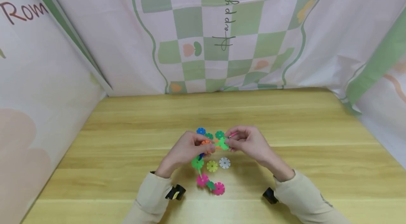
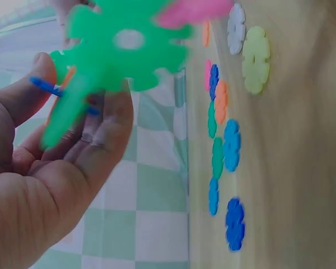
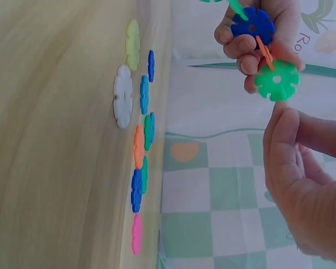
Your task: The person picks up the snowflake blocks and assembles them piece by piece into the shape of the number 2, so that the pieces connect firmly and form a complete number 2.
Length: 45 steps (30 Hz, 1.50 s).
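My left hand (image 1: 187, 148) grips a chain of interlocked plastic snowflake discs by its upper end, at an orange disc (image 1: 206, 142) beside a dark blue disc (image 3: 253, 23). Below that hand hang light green discs (image 1: 197, 163), then pink discs (image 1: 219, 188) with a dark green disc (image 1: 210, 185) between them. Thumb and fingertips of my right hand (image 1: 252, 146) pinch the edge of a light green disc (image 3: 277, 81), which meets the orange one. Fingers partly cover the joint in the head view.
A yellow disc (image 1: 212, 166) and a white disc (image 1: 225, 163) lie on the wooden table (image 1: 127, 167) below the hands. Loose blue (image 1: 201, 131), green (image 1: 219, 134), orange and pink discs lie behind them. A patterned curtain (image 1: 215, 40) hangs at the table's far edge.
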Motion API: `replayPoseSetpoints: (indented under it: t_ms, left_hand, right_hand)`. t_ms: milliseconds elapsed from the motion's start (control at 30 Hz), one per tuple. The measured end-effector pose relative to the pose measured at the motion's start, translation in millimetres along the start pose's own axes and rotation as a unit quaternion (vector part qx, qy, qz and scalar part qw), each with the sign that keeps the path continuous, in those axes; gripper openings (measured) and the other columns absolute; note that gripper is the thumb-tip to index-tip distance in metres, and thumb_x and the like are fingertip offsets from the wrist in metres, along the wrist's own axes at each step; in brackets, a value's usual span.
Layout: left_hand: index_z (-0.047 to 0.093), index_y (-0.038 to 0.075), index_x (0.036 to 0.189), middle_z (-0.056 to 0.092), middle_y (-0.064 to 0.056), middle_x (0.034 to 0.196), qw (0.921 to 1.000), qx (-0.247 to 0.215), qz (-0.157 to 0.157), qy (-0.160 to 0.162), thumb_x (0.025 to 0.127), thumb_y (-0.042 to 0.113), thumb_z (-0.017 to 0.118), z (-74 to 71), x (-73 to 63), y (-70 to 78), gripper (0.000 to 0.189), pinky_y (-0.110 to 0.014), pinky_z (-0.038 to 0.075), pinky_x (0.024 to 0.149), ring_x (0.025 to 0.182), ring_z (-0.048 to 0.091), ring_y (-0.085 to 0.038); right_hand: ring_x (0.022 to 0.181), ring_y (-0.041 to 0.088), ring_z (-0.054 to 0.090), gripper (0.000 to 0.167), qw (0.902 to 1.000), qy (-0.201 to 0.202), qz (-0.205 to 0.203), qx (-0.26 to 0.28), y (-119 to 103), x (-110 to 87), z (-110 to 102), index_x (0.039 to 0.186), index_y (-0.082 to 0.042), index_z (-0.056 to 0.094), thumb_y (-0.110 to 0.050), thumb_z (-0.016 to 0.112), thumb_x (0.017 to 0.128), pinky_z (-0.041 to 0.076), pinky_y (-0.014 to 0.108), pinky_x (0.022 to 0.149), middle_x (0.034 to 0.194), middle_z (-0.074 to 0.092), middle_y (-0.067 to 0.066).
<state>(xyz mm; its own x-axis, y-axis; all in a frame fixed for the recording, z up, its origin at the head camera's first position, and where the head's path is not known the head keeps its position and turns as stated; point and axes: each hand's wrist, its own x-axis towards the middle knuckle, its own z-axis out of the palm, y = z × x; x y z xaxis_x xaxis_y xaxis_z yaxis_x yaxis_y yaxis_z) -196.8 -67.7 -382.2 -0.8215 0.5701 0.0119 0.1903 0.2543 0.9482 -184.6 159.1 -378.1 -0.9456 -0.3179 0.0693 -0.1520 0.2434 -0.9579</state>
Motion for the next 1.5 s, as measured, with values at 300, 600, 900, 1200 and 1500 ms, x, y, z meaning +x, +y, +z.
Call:
replayPoseSetpoints:
  t_ms: [300,600,900,1200,1500]
  left_hand:
    - [0.071,-0.006,0.096,0.066,-0.019,0.076,1.0000,-0.005,-0.006,-0.003,0.094,0.013,0.063,0.1,0.6,0.0,0.021,-0.018,0.040,0.051,0.058,0.054,-0.013]
    - [0.062,-0.004,0.119,0.067,-0.024,0.092,0.9992,-0.038,-0.014,-0.004,0.094,0.017,0.063,-5.6,-0.5,-2.4,0.032,-0.027,0.053,0.068,0.086,0.064,-0.042]
    - [0.065,-0.004,0.114,0.068,-0.024,0.089,0.9990,-0.037,-0.003,0.025,0.092,0.013,0.066,-5.6,0.9,-4.2,0.028,-0.052,0.053,0.077,0.085,0.066,-0.043]
    - [0.066,0.001,0.117,0.070,-0.021,0.083,0.9993,-0.015,-0.017,0.029,0.088,0.018,0.072,-5.4,1.0,-7.5,0.034,-0.022,0.045,0.056,0.081,0.064,-0.044]
    - [0.069,0.005,0.111,0.069,-0.007,0.078,0.9990,0.007,-0.022,0.039,0.086,0.021,0.073,-4.5,0.0,-5.4,0.030,-0.023,0.044,0.058,0.070,0.061,-0.025]
  right_hand:
    - [0.069,0.030,0.066,0.013,0.9999,0.013,-0.003,-0.010,0.3,1.8,3.2,0.099,0.009,0.065,0.001,0.066,0.088,0.057,0.040,0.065,0.080,0.069,0.014]
    - [0.076,0.032,0.066,0.017,0.9993,0.026,0.025,0.012,3.6,2.8,3.9,0.104,0.009,0.061,0.002,0.063,0.089,0.057,0.041,0.070,0.086,0.067,0.014]
    - [0.076,0.032,0.066,0.018,0.9989,-0.009,0.027,0.036,4.2,1.2,5.9,0.104,0.011,0.058,0.002,0.063,0.089,0.057,0.043,0.074,0.086,0.061,0.015]
    - [0.078,0.033,0.066,0.017,0.9982,-0.019,0.037,0.043,3.2,-0.2,7.2,0.103,0.010,0.058,0.001,0.063,0.090,0.056,0.045,0.075,0.086,0.060,0.015]
    - [0.080,0.031,0.066,0.018,0.9994,-0.008,0.024,0.023,2.8,0.5,6.6,0.105,0.009,0.063,-0.003,0.063,0.091,0.056,0.045,0.074,0.093,0.065,0.016]
